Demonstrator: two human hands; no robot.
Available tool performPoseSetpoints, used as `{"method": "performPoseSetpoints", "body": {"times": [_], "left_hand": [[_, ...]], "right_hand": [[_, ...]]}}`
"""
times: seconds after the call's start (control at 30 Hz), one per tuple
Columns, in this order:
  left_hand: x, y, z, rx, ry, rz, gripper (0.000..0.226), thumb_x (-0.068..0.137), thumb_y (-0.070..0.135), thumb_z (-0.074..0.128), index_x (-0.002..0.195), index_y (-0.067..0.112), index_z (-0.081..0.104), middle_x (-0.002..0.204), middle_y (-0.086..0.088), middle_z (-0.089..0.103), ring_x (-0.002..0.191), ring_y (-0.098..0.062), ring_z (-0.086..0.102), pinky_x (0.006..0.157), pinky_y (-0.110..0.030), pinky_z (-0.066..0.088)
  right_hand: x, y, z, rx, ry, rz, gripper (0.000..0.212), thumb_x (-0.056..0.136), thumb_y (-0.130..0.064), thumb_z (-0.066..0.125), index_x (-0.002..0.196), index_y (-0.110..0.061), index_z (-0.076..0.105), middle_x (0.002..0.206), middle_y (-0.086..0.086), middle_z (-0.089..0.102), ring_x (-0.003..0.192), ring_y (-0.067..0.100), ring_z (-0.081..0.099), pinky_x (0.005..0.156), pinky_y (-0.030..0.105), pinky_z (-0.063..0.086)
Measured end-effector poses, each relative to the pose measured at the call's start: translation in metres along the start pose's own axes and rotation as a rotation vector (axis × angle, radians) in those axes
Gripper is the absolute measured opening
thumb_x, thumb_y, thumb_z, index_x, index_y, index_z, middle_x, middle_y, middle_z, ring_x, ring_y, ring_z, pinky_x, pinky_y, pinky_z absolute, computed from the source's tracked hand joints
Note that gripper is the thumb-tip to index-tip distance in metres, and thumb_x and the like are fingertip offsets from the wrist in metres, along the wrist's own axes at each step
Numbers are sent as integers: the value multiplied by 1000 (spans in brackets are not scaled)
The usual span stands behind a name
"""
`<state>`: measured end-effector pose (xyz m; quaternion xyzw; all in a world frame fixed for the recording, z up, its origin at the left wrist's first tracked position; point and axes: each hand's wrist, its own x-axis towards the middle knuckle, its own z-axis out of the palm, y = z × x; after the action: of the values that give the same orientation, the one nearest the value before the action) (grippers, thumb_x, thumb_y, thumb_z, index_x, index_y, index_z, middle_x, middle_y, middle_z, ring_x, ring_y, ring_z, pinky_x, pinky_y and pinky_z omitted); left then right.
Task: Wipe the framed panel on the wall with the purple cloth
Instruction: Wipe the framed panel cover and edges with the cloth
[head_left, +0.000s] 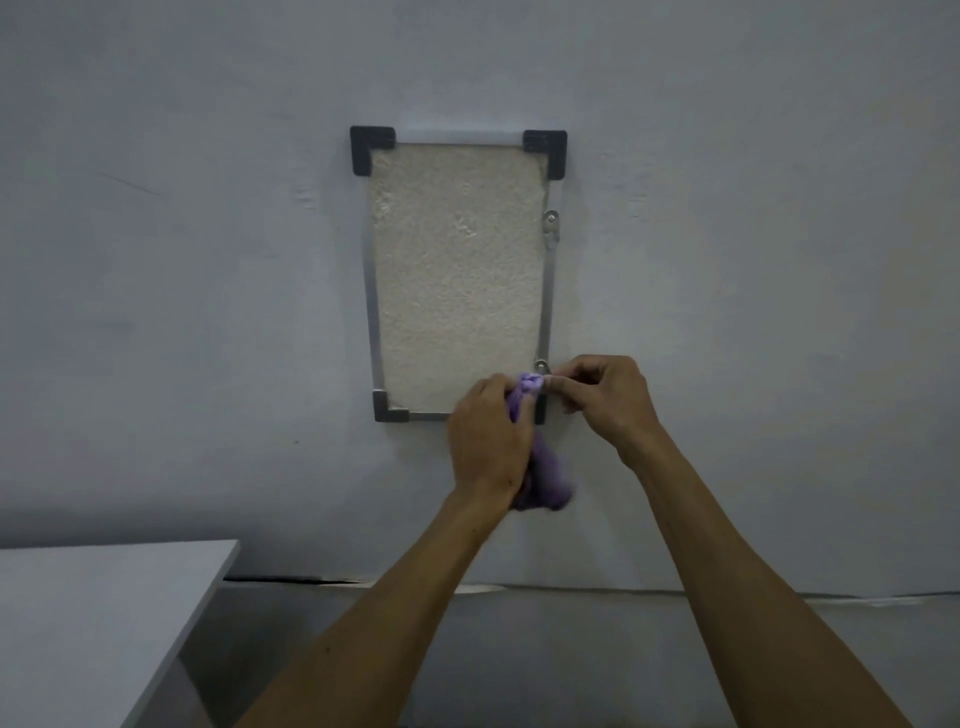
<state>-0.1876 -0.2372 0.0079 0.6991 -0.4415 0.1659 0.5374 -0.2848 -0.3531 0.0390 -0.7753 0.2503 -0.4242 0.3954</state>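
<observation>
On a plain grey wall (208, 260), both hands, left (485, 441) and right (605, 400), clutch a bunched purple cloth (545, 478) at the metal-framed, black-cornered beige textured panel's (457, 280) lower right corner.

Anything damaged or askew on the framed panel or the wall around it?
The framed panel hangs straight. Its right metal strip looks slightly bent below a small clip. A dark gap runs along the wall's base. Nothing spilled.

panel corner: the lower right corner of the framed panel (457, 280) is covered by the left hand (488, 441) and right hand (605, 397).
purple cloth (545, 478): mostly behind the left hand; its hanging end is blurred.
table (88, 618): cut off by the left and bottom edges.
forearms: both run out at the bottom edge.
</observation>
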Motion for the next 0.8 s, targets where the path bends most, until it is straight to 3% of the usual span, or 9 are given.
{"method": "performPoseSetpoints", "body": {"times": [0.1, 0.27, 0.33, 0.4, 0.5, 0.6, 0.73, 0.8], "left_hand": [[7, -2, -6, -33, 42, 0, 19, 97, 28, 66, 94, 10, 69, 84, -4, 68, 75, -15, 62, 73, -27, 54], [31, 0, -16, -96, 309, -31, 18, 95, 25, 70, 95, 8, 71, 85, -5, 71, 76, -14, 64, 72, -21, 52], [19, -2, -7, -72, 257, 17, 14, 96, 22, 69, 96, 8, 71, 86, -6, 70, 76, -14, 63, 73, -22, 52], [2, -7, 4, 5, 91, 118, 13, 97, 20, 66, 102, 9, 70, 92, -6, 70, 79, -15, 63, 76, -29, 54], [-3, -12, 4, 66, -32, 149, 19, 98, 30, 65, 103, 13, 73, 92, -3, 72, 81, -16, 64, 77, -33, 53], [14, -5, -5, 2, 9, 128, 16, 96, 29, 68, 93, 15, 75, 80, 0, 72, 72, -12, 64, 74, -33, 55], [43, 7, -16, -115, 220, 64, 18, 95, 31, 70, 89, 14, 73, 77, 1, 71, 70, -12, 64, 69, -26, 53], [38, 5, -12, -118, 180, 55, 19, 95, 27, 70, 85, 11, 69, 74, -2, 67, 68, -15, 62, 66, -26, 52]], "right_hand": [[0, 0, -1, -34, -14, 4, 9, 81, -24, 82, 79, -17, 78, 70, -2, 74, 66, 15, 69, 65, 29, 58], [1, 1, 3, -47, 28, -15, 11, 81, -24, 82, 72, -23, 76, 60, -5, 69, 54, 7, 60, 56, 19, 49], [1, 3, 2, -53, 23, -27, 12, 82, -25, 81, 72, -22, 75, 60, -4, 69, 53, 6, 59, 54, 18, 49], [1, 4, 0, -40, 25, -37, 11, 82, -24, 81, 73, -19, 76, 60, -4, 69, 53, 7, 60, 54, 19, 49], [1, 5, 1, -35, 22, -51, 10, 83, -22, 80, 77, -15, 77, 64, -3, 70, 55, 7, 60, 55, 20, 49], [1, 5, 0, -42, 6, -38, 9, 85, -22, 79, 82, -14, 77, 68, -1, 72, 58, 7, 62, 57, 18, 51], [2, 5, 2, -33, 24, -22, 7, 83, -21, 80, 80, -16, 78, 62, -7, 70, 52, 1, 59, 54, 13, 47], [2, 6, 2, -52, 20, -30, 8, 83, -23, 80, 79, -17, 77, 61, -6, 69, 52, 2, 59, 53, 13, 47]]}}
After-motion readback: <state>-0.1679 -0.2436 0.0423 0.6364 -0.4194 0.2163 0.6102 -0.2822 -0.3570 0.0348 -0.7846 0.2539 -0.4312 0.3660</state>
